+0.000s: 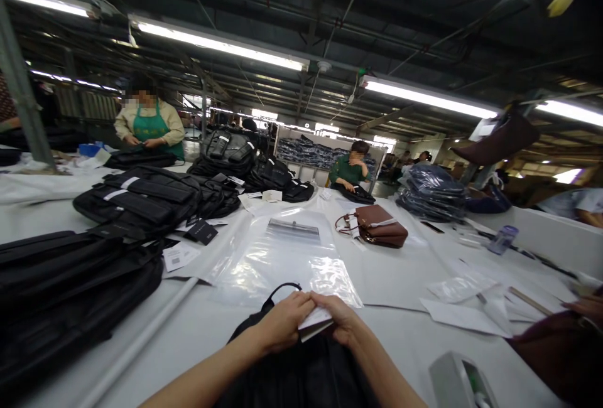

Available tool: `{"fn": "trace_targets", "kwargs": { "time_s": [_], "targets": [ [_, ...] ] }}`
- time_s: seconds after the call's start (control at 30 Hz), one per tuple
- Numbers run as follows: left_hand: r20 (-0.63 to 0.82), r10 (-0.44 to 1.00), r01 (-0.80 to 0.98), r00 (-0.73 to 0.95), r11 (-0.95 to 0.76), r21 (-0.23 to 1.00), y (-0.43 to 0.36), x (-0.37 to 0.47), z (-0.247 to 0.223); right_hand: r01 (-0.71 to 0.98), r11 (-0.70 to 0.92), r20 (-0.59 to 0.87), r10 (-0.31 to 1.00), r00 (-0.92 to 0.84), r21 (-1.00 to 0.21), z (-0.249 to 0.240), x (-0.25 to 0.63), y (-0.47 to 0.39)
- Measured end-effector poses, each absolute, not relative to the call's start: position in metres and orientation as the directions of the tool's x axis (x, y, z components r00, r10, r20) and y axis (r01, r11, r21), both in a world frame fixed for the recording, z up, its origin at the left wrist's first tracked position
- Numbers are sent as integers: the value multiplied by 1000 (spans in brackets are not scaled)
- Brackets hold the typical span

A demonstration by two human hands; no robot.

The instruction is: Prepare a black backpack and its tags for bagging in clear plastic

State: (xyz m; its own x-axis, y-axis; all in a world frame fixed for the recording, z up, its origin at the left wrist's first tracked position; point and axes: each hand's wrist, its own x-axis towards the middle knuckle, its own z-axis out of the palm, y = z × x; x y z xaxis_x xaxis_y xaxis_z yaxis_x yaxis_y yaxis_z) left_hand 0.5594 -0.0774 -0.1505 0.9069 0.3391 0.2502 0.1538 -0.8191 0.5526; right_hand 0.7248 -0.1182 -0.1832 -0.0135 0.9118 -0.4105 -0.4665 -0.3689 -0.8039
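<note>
My left hand [282, 321] and right hand [342, 321] both pinch white card [315, 320], lower centre; long axis left-right, flat, thin, over black bag [301, 370].

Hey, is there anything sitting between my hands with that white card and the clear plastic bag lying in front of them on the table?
Nothing visible. The left hand and right hand hold the white card over the black bag; the clear plastic bag lies flat just beyond, with only the black bag's handle loop at its near edge.
</note>
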Motion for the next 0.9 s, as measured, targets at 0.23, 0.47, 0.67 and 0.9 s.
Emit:
{"fn": "trace_targets", "kwargs": {
  "time_s": [0.23, 0.47, 0.67, 0.9],
  "targets": [
    [87, 535, 300, 840, -592, 748, -92, 523, -144, -354, -331, -386, 917, 98, -875, -212, 725, -148],
    [-9, 923, 770, 386, -317, 553, -116, 508, -168, -268, -218, -275, 941, 197, -938, -197, 729, -159],
    [61, 920, 582, 387, -295, 757, -110, 522, -170, -298, -212, -266, 952, 153, -931, -199, 686, -168],
    [-213, 839, 499, 501, -79, 863, -90, 536, -172, -269, -143, -181, 976, 119, -952, -198, 685, -172]
  ]
}}
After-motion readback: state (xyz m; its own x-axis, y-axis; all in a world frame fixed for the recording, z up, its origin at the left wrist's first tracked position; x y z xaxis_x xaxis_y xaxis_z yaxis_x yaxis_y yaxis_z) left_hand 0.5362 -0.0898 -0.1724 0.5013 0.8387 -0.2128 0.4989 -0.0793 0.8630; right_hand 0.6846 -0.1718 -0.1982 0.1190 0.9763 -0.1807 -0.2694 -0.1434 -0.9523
